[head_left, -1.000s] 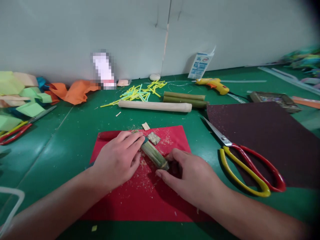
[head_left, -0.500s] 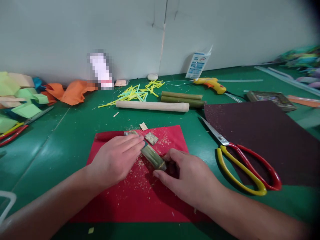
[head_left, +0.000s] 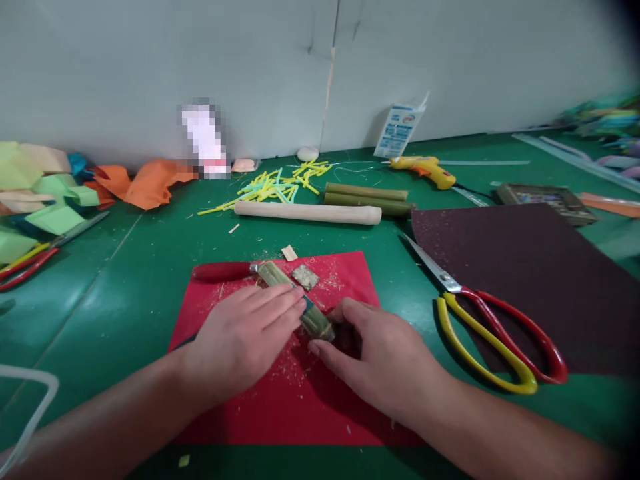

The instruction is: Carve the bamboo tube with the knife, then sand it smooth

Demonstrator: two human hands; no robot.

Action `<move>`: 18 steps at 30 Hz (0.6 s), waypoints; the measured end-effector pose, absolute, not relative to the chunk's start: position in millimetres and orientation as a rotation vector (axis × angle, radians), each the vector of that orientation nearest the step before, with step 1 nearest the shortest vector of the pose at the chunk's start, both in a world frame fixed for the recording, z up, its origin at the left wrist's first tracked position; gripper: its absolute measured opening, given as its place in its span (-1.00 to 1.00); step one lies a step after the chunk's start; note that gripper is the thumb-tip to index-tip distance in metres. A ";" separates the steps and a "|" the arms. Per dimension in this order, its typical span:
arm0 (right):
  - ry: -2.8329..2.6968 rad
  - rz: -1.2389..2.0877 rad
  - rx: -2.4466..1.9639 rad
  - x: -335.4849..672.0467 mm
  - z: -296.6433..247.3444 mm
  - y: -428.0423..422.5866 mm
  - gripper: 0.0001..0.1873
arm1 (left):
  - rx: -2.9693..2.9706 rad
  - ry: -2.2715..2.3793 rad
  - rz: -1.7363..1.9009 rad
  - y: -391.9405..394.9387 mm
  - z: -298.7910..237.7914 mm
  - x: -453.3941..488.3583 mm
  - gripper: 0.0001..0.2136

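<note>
A short green bamboo piece (head_left: 280, 280) lies slanted on a red sheet (head_left: 280, 400) strewn with shavings. My left hand (head_left: 245, 337) lies over its middle, fingers together and pressed down on a small blue-tipped tool (head_left: 307, 305) against the bamboo; a dark end shows by my wrist. My right hand (head_left: 380, 363) is closed, with thumb and fingers pinching the bamboo's near end. A red-handled tool (head_left: 223, 271) lies at the bamboo's far end, with a small flat bamboo chip (head_left: 305, 277) beside it.
Red-and-yellow scissors (head_left: 490, 333) lie on the right, partly on a dark sheet (head_left: 540, 273). Behind are a wooden rod (head_left: 307, 212), two bamboo sticks (head_left: 367, 199), cut straws (head_left: 273, 187), a yellow glue gun (head_left: 425, 170), and a framed tray (head_left: 550, 198). Coloured paper (head_left: 50, 193) and another pair of scissors (head_left: 30, 260) lie left.
My left hand has slid down the bamboo toward my right hand, uncovering the bamboo's far end. My right hand has kept its grip in place.
</note>
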State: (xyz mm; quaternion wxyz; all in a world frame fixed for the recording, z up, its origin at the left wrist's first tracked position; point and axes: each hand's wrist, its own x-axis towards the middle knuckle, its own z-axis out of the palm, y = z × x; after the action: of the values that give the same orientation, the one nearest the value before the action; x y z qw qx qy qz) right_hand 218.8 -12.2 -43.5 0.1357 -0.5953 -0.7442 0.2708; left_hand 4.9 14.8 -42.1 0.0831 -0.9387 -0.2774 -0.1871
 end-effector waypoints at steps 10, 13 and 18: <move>-2.177 0.746 -1.729 218.9 -45.1 -13.3 -0.78 | -2.828 -0.795 -0.558 12.3 -40.8 11.9 -0.75; -2.170 0.752 -1.730 218.0 -44.9 -12.1 -0.77 | -2.757 -0.874 -0.565 15.4 -40.4 10.1 -0.77; -2.176 0.751 -1.700 218.6 -46.1 -12.9 -0.78 | -2.819 -0.797 -0.597 11.5 -42.0 12.6 -0.76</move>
State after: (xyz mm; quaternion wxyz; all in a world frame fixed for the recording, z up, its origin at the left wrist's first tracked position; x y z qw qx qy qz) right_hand 218.6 -12.9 -46.1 0.1397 -0.5882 -0.7529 0.2600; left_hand 12.6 11.5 -42.0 0.0758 -0.9402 -0.2657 -0.1991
